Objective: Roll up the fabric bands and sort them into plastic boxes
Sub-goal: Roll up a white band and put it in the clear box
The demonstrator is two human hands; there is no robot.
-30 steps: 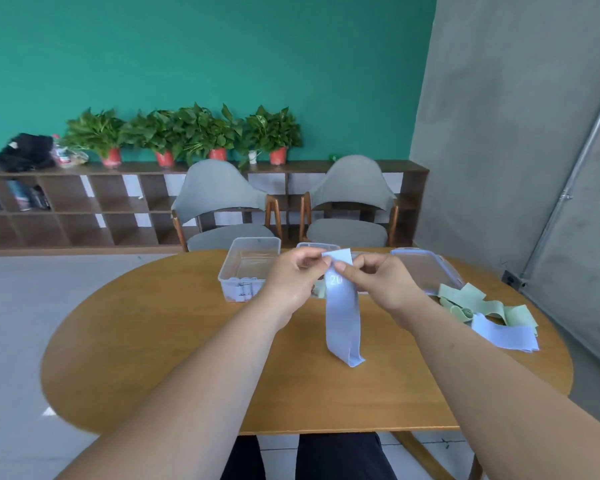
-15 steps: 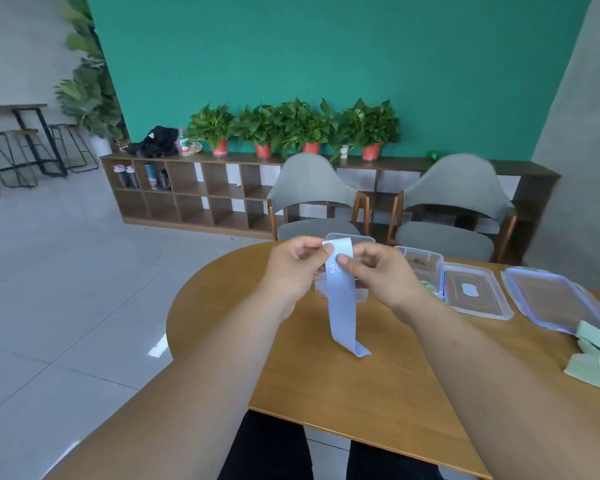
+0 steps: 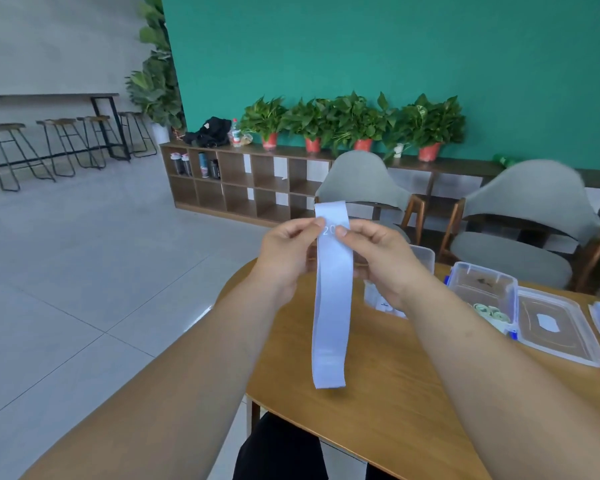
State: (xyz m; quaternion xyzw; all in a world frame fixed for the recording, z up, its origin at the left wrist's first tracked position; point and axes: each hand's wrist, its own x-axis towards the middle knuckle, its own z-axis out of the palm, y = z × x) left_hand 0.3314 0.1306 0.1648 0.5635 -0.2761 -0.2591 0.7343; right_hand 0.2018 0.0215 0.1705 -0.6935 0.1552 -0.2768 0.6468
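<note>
The pale blue band [image 3: 329,306] hangs at full length, to the left of the box of green rolls [image 3: 484,267]. Its top end is pinched between the left grip [image 3: 284,258] and the right grip [image 3: 381,261]. Each is closed on the fabric, with thumb and fingertips either side of a printed "20". The free end dangles over the surface [image 3: 378,410], left of that box; I cannot tell whether it touches the wood.

No roll has been started (the band is flat from top to bottom), so the risks lie in the first turns. A loose or skewed first fold would likely cone outward and unwind once dropped in. The fabric looks smooth and limp, so a slackened pinch could let it slide free and fall over the surface's edge on the side away from the box.

What shows in that box is green. A second clear box [image 3: 423,254] just left of it, partly hidden behind the right grip, seems the likelier home for blue. Confusing the two would spoil the sort.
</note>
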